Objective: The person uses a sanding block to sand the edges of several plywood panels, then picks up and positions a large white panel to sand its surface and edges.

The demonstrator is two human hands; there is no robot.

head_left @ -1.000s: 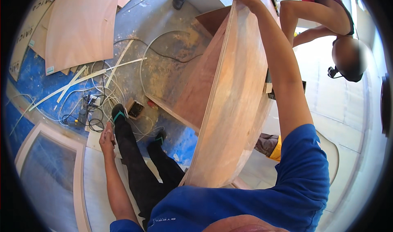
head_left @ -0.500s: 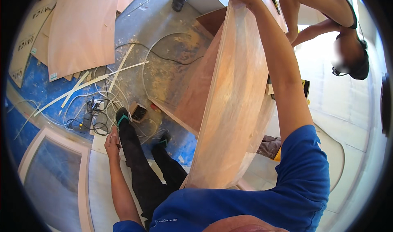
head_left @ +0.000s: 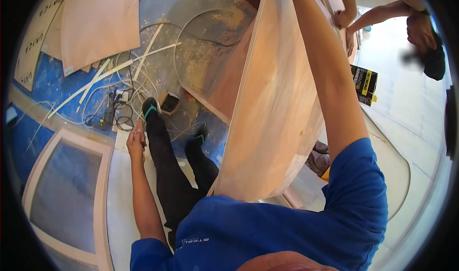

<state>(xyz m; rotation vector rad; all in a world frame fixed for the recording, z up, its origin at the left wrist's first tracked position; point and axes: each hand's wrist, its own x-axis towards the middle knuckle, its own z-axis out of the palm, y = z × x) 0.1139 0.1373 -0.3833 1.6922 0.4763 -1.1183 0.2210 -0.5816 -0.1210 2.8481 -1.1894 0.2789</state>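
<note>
A large plywood panel (head_left: 275, 103), with a pale layered edge, stands on end close against my body and stretches away toward the top of the view. My right forearm (head_left: 330, 65) reaches along its right side, and the right hand is cut off by the top edge. Down at the left, beside my leg, my left hand (head_left: 136, 144) is closed around something small and reddish that I cannot make out. Behind the panel's left edge, a darker plywood board (head_left: 222, 87) slants toward the floor.
Cables (head_left: 143, 87), pale wood strips (head_left: 107, 77), a black power tool (head_left: 110, 110) and a small open box (head_left: 169, 102) lie near my feet. A framed panel (head_left: 103, 189) is at left, plywood sheets (head_left: 100, 27) beyond. A co-worker's hands (head_left: 343, 20) and a black-yellow tin (head_left: 364, 85) are at right.
The view has shifted, so the scene sits higher and my right hand has left the top edge. The co-worker's hands now show at the boards on the right. My left hand remains low beside my leg.
</note>
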